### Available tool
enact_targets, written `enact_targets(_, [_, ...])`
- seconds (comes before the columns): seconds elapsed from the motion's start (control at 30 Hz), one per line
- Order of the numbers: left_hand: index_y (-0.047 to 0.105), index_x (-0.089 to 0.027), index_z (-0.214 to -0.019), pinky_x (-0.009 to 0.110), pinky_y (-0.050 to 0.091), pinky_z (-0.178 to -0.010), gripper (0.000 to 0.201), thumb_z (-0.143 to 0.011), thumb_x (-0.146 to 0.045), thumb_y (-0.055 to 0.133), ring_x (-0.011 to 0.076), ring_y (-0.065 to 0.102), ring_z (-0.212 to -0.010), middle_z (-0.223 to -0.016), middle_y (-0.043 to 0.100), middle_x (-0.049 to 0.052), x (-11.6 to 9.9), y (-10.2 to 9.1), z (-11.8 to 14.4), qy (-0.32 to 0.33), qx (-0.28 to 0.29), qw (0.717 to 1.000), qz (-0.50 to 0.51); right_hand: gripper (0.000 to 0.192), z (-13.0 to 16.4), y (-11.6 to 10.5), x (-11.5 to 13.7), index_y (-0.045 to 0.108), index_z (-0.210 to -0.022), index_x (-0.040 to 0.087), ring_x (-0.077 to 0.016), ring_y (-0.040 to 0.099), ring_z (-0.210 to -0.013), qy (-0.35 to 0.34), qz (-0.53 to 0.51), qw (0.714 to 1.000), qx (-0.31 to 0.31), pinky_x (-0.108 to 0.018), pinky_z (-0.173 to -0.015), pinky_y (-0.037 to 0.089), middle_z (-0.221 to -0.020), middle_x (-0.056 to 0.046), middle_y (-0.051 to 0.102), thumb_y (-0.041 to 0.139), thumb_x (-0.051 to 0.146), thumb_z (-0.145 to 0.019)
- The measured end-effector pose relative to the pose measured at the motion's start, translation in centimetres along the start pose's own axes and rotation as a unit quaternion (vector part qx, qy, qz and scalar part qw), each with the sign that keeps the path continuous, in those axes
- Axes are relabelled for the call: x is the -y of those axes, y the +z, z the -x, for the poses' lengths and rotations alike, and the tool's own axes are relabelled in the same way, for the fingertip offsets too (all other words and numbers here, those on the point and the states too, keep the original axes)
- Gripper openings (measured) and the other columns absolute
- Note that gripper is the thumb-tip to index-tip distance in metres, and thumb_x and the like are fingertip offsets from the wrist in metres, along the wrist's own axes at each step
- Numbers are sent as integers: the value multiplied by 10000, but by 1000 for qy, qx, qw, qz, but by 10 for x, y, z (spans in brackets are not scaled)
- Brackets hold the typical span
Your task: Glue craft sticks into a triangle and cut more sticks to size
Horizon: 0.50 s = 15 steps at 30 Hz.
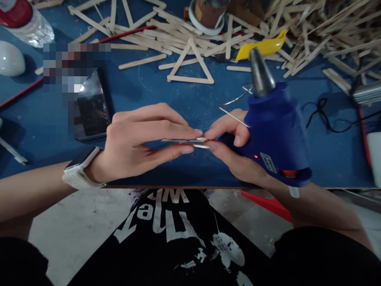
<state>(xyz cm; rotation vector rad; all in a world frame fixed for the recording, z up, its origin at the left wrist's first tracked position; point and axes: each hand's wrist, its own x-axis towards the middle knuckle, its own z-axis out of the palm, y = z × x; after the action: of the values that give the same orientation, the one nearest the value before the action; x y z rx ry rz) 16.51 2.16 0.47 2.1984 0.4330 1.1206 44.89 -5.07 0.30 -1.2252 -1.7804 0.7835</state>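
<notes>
My left hand (139,141), with a white watch on its wrist, pinches flat wooden sticks (184,141) between thumb and fingers, held edge-on above the blue table (178,99). My right hand (235,151) grips a blue glue gun (275,127), nozzle pointing up and away, while its fingertips touch the right ends of the same sticks. Both hands meet near the table's front edge.
A glued stick triangle (190,65) lies behind the hands. Heaps of loose sticks (321,31) cover the back and right. A dark phone (93,107) lies at left, a plastic bottle (26,22) at far left, a yellow object (262,45) and tape roll (208,18) behind.
</notes>
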Motion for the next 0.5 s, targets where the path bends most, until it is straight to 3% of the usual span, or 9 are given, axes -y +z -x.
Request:
enact_targets(0.07, [905,-274,-1291,288,736,-811,174,-1122,-252,940,153,878,-952,-1133,920,19,-2,-1,-1,2,5,1000,5,246,-1,0,0,728,-1118,454,-256,864,-946,5,-10,1000,-1,-534,-940,737,-1146,78,923,959,388,-1068])
enact_targets(0.23, [918,-367,-1208,335,763,-810,111,-1130,-289,933,160,880,-933,-1112,928,-12,-7,-1,-3,-41,15,999,2,255,-1,2,5,740,-1079,463,-287,871,-970,15,-30,999,3,-563,-1012,754,-1132,72,923,985,406,-1035])
enact_targets(0.37, [924,-294,-1207,345,756,-838,135,-1117,-194,933,159,865,-948,-1115,923,10,-8,0,-2,-40,2,999,7,332,-4,1,5,711,-960,435,-298,877,-1011,4,-16,1000,0,-585,-1100,754,-1123,54,926,1040,411,-991])
enact_targets(0.5, [916,-302,-1222,358,757,-828,170,-1106,-179,934,184,886,-960,-1130,924,50,-4,-3,-2,-13,25,1000,6,444,-10,-5,-5,665,-907,413,-267,860,-848,-48,-67,996,42,-548,-999,772,-1056,92,927,1090,285,-900])
